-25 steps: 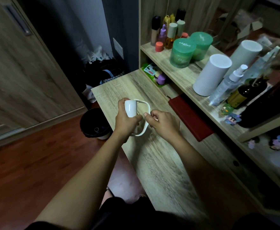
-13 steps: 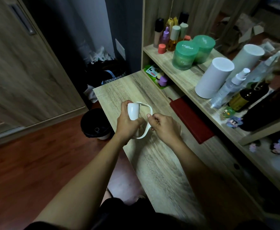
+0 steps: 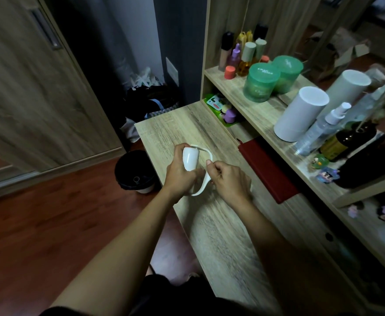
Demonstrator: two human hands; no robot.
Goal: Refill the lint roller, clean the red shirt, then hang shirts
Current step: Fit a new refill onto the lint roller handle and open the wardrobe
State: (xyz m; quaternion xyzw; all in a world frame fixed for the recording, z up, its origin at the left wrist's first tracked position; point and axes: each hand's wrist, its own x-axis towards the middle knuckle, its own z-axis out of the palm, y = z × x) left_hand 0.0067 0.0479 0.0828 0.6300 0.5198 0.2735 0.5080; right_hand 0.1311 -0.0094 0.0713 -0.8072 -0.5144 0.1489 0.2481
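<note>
Lint roller (image 3: 190, 161) gripped by left hand (image 3: 179, 173); right hand (image 3: 229, 181) pinching frame.

Glossy white plastic lint roller (image 3: 190, 161) over a matt wood-grain desk (image 3: 221, 224) (floor (image 3: 38, 236) is polished reddish wood).

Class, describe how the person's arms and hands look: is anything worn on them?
The left forearm and right forearm are bare: no sleeves, watch or bracelet. The left hand and right hand wear no gloves. Black clothing shows at the lower edge.
</note>
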